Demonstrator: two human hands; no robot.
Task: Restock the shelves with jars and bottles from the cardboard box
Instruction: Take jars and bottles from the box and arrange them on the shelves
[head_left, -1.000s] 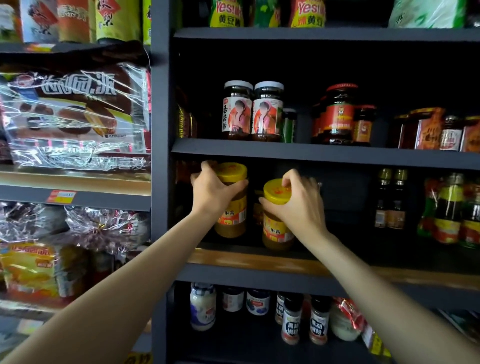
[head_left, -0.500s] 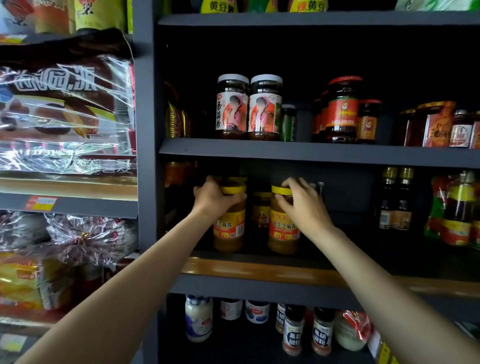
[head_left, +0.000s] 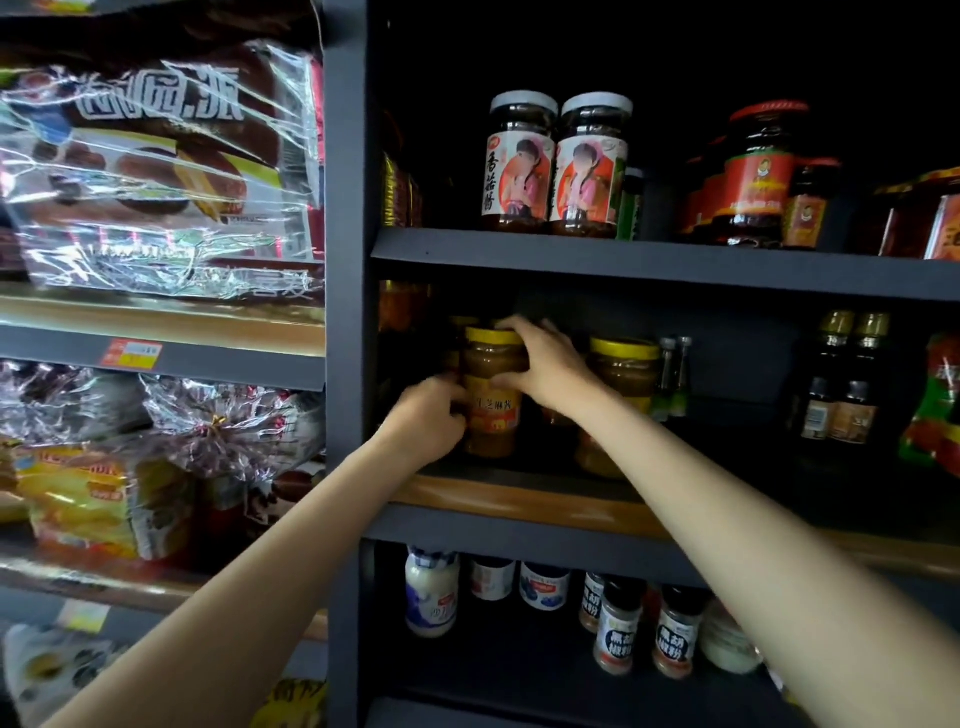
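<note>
Yellow-lidded glass jar of brown paste stands on the dark middle shelf, left hand and right hand both gripping it.

Dim dark-grey shelving unit

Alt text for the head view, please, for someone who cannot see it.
Both hands hold one yellow-lidded sauce jar on the middle shelf of a dark shelving unit: the left hand grips its lower side, the right hand wraps its upper part. A second yellow-lidded jar stands free to its right; more jars and bottles fill the shelves above and below.
</note>
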